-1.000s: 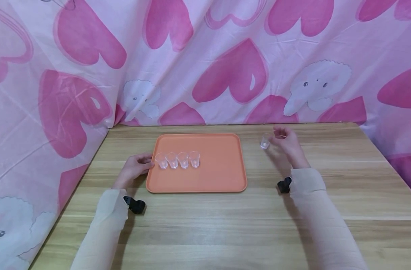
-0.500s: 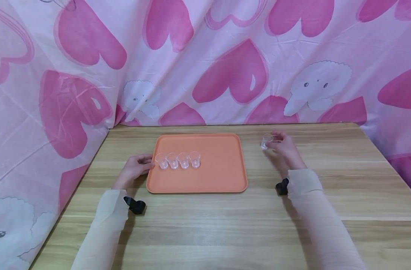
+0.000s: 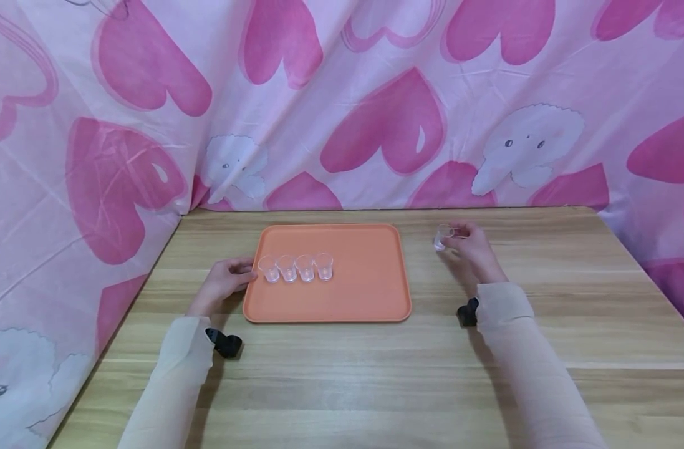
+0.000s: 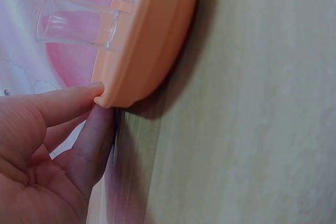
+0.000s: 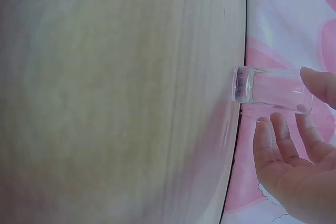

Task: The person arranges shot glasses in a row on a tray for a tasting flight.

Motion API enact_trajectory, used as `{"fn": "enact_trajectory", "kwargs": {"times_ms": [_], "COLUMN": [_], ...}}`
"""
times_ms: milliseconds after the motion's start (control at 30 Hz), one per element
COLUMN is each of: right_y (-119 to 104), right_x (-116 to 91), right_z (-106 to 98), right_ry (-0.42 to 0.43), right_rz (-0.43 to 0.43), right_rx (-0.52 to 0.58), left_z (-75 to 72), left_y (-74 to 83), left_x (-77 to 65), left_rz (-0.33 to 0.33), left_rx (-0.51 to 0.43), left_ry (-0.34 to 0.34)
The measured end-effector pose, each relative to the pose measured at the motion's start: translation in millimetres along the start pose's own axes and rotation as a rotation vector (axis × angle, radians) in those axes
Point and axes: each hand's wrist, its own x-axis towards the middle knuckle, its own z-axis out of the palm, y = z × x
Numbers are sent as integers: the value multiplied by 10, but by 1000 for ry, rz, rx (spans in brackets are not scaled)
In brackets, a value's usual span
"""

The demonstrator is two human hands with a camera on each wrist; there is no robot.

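My left hand (image 3: 221, 285) pinches the left rim of an orange tray (image 3: 370, 293), thumb on top and a finger below, as the left wrist view shows. Several small clear shot glasses (image 3: 305, 268) stand upright in a row across the tray's left half. Right of the tray, my right hand (image 3: 475, 252) has its thumb and fingers around the upper part of another clear shot glass (image 5: 275, 87). That glass is upright on the table, its thick base at the wood in the right wrist view.
The wooden table (image 3: 330, 386) runs back to a pink curtain (image 3: 375, 125) with hearts, which also hangs along the left side. Bare wood lies between the tray and the right-hand glass. Each wrist carries a black camera (image 3: 225, 343).
My right hand has moved slightly left and its fingers have come around the lone shot glass. The left hand, the tray and the row of glasses have stayed put.
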Motion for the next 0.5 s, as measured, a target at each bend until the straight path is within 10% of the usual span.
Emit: {"fn": "enact_trajectory", "kwargs": {"times_ms": [500], "right_y": [-10], "right_x": [-1], "right_z": [6], "right_ry": [4], "right_rz": [30], "right_rx": [22], "left_z": [-16], "left_y": [-28], "left_x": [22], "left_rz": [32], "left_rx": [-11], "left_ry": [-9]}}
